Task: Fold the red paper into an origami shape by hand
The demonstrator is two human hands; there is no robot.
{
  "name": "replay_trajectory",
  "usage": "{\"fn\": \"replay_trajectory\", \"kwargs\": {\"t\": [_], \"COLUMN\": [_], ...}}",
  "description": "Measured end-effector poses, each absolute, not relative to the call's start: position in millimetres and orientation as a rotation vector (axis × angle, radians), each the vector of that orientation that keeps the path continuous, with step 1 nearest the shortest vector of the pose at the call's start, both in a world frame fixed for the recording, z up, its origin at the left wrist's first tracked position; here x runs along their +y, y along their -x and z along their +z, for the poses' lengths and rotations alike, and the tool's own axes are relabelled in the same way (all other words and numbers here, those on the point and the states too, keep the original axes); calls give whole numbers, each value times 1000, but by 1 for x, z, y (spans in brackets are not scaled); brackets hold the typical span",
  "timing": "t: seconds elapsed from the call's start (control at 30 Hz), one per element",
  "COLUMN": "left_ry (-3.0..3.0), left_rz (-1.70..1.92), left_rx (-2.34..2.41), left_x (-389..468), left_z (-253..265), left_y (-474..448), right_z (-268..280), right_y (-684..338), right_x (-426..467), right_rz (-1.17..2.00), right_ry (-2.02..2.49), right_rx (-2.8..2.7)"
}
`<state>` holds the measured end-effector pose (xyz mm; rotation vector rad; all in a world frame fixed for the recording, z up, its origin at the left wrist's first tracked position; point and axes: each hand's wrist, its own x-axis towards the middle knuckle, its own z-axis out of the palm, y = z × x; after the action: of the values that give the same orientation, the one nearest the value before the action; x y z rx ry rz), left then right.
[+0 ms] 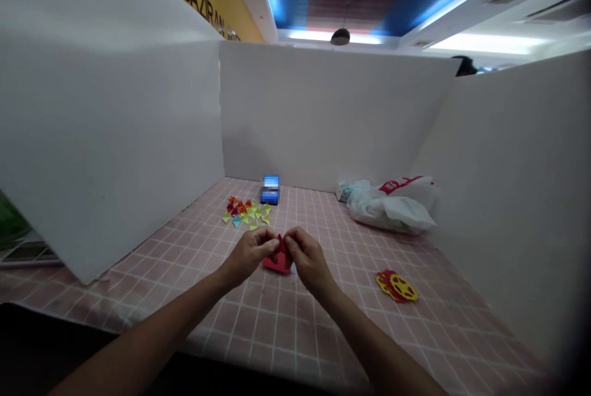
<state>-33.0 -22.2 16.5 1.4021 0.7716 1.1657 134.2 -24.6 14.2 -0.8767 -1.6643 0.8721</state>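
Observation:
Between my two hands, over the middle of the table, is a small folded piece of red paper (281, 244). My left hand (255, 250) pinches its left side with thumb and fingers. On the other side, my right hand (305, 255) is closed on the same piece. Fingers hide much of its shape. Below the hands, flat on the cloth, lies more red paper (277, 265), partly covered by them. Beyond the left hand sits a cluster of small folded paper pieces (244, 211) in yellow, orange, red and blue.
A phone (270, 190) with a lit screen stands at the back. White plastic bags (392, 204) lie at the back right. Red and yellow round cut-outs (397, 286) rest at the right. White panels (332, 113) enclose the checked pink tablecloth (332, 322).

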Motion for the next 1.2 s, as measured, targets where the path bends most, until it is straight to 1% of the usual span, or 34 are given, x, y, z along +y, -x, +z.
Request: {"fn": "replay_trajectory", "kwargs": {"t": [0.2, 0.27, 0.53, 0.7, 0.8, 0.93, 1.03, 1.2], "left_ry": [-1356, -1340, -1306, -1370, -1348, -1367, -1407, -1335], "left_rz": [1034, 982, 827, 893, 894, 876, 915, 880], "left_rx": [747, 759, 744, 764, 729, 698, 773, 762], "left_x": [11, 20, 36, 29, 26, 24, 23, 24], "left_z": [9, 4, -20, -30, -32, -32, -31, -35], "left_y": [26, 25, 19, 19, 21, 23, 23, 22], "right_z": [-1, -6, -36, -49, -51, -49, -47, -44], "right_y": [-142, -143, -151, -151, -149, -153, -157, -151], "right_x": [-2, 1, 9, 0, -8, -12, -11, -14], "right_rz": [1351, 1418, 1454, 1422, 1347, 1223, 1234, 1227], "right_ry": [828, 822, 897, 937, 988, 1087, 1109, 1158], "right_rx": [-1414, -1350, -1245, -1278, -1264, -1440, -1510, -1398]}}
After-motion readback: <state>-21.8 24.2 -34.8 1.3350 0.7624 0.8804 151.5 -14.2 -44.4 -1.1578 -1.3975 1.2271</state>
